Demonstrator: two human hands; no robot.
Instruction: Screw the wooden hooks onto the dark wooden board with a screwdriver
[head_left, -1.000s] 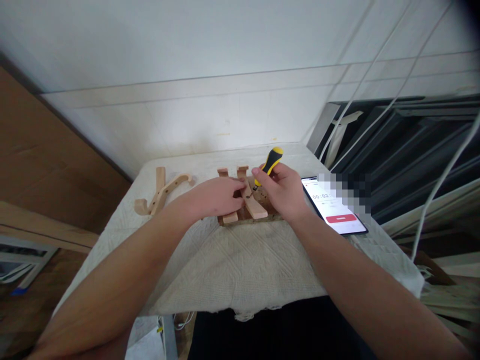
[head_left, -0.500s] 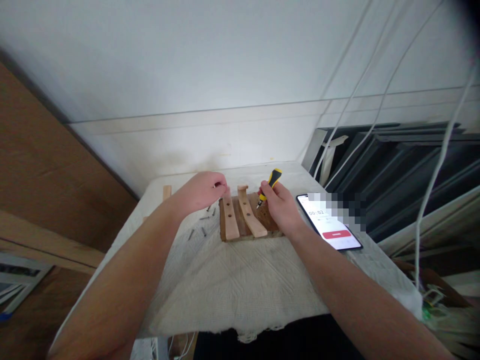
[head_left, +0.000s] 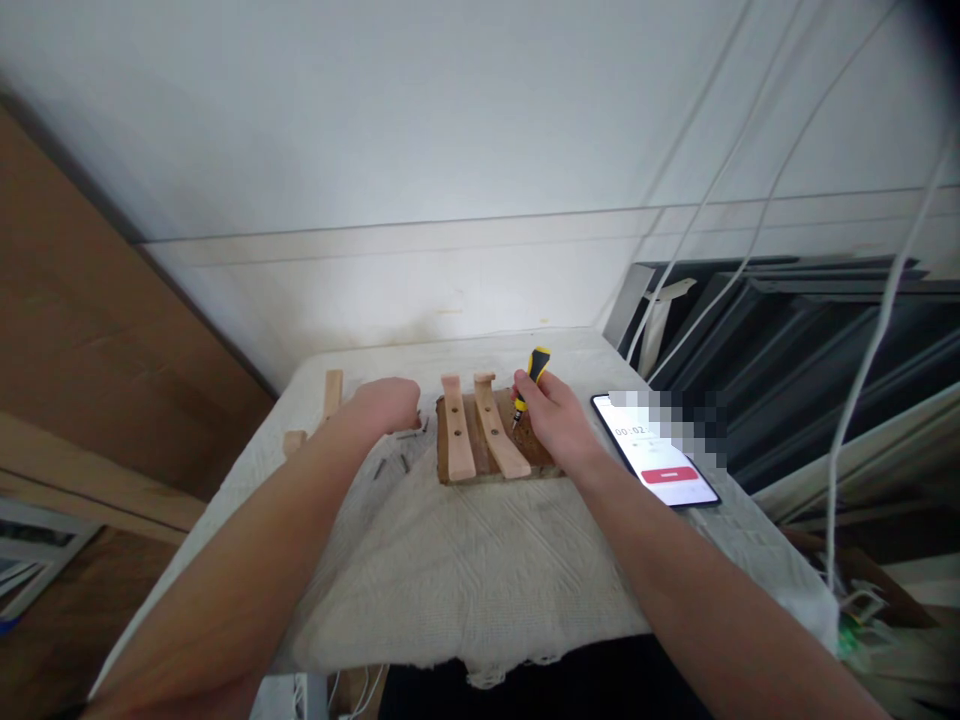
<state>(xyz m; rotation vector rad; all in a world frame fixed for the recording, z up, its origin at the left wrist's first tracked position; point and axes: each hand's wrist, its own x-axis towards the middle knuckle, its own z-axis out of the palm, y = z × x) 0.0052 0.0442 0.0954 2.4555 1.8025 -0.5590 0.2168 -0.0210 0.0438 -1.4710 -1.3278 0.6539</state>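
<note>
A phone [head_left: 660,460] lies face up near the right edge of the cloth-covered table [head_left: 450,580], its lit screen showing a red bar. Dark panels [head_left: 810,360] are stacked beyond that edge, a white cable [head_left: 889,300] hanging before them. Behind the far edge rises a pale wall [head_left: 405,120].

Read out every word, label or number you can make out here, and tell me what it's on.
"00:02": on the flat black-edged phone with a lit white screen; the area beyond is pixelated.
Red rounded button on that screen: pale lettering, too small to read.
Small grey marks below the digits: too small to read.
Yellow-and-black screwdriver: no readable text.
</note>
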